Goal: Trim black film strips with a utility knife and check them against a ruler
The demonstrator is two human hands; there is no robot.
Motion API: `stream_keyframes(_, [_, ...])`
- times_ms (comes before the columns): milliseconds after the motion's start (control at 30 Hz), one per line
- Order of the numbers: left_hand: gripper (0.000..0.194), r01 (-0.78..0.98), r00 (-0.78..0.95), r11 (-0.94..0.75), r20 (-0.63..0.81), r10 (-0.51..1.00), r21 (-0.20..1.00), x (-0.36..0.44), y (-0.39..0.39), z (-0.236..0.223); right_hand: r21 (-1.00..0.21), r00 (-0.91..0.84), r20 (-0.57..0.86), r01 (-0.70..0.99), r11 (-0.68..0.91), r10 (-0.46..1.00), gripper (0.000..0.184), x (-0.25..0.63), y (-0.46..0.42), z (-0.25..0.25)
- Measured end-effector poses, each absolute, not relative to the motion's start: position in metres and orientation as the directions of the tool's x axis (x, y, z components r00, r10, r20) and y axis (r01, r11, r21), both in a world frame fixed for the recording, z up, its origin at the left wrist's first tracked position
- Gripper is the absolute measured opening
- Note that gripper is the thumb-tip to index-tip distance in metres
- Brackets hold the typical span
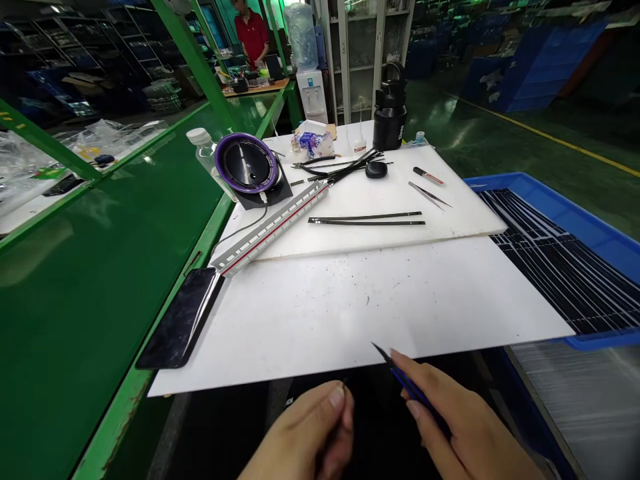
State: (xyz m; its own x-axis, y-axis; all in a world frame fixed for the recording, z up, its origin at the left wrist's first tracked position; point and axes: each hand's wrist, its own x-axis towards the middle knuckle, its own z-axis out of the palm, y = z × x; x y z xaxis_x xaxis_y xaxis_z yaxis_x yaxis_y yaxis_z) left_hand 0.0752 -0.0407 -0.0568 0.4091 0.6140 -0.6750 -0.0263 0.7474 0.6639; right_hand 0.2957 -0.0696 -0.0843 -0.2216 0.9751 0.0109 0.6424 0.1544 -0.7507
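Just beyond the near edge of the white tabletop (350, 307), my left hand (310, 427) is closed, thumb pressed to the fingertips. Whatever lies in that pinch, if anything, is hidden. My right hand (460, 420) grips blue tweezers (407, 383) between thumb and fingers; their dark pointed tip is directed up and left, over the table edge. Farther away, a pair of thin black strips (367, 219) lies on a white foam board (380, 240). Metal tweezers (430, 195) and a black-and-red marker-like item (429, 175) rest to the right on the board.
A phone (180, 320), ruler-like grey bar (273, 230) and purple-rimmed fan (247, 163) line the left side. Cutters (315, 165), a black case (377, 170) and a black bottle (390, 120) stand farther back. Right, a blue tray (600, 230) holds several black strips. A person (253, 37) is behind.
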Motion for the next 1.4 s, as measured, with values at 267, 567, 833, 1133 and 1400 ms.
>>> stream_keyframes(267, [0.042, -0.094, 0.252, 0.799, -0.762, 0.597, 0.595, 0.071, -0.035, -0.076, -0.685, -0.405, -0.191, 0.708, 0.174, 0.894, 0.064, 0.277, -0.053, -0.077])
stream_keyframes(567, [0.045, -0.017, 0.203, 0.794, -0.776, 0.598, 0.607, 0.070, -0.031, -0.082, -0.661, -0.451, -0.213, 0.720, 0.212, 0.867, 0.062, 0.268, -0.045, -0.073])
stream_keyframes(833, [0.046, 0.031, 0.185, 0.779, -0.770, 0.611, 0.626, 0.075, -0.029, -0.074, -0.651, -0.475, -0.193, 0.717, 0.251, 0.858, 0.060, 0.269, -0.042, -0.071])
stream_keyframes(1133, [0.046, 0.055, 0.199, 0.778, -0.771, 0.605, 0.626, 0.069, -0.030, -0.083, -0.573, -0.501, -0.155, 0.748, 0.335, 0.852, 0.061, 0.271, -0.039, -0.071])
stream_keyframes(1400, [0.042, 0.033, 0.212, 0.771, -0.758, 0.617, 0.636, 0.071, -0.030, -0.079, -0.502, -0.471, -0.188, 0.800, 0.328, 0.862, 0.063, 0.265, -0.045, -0.071])
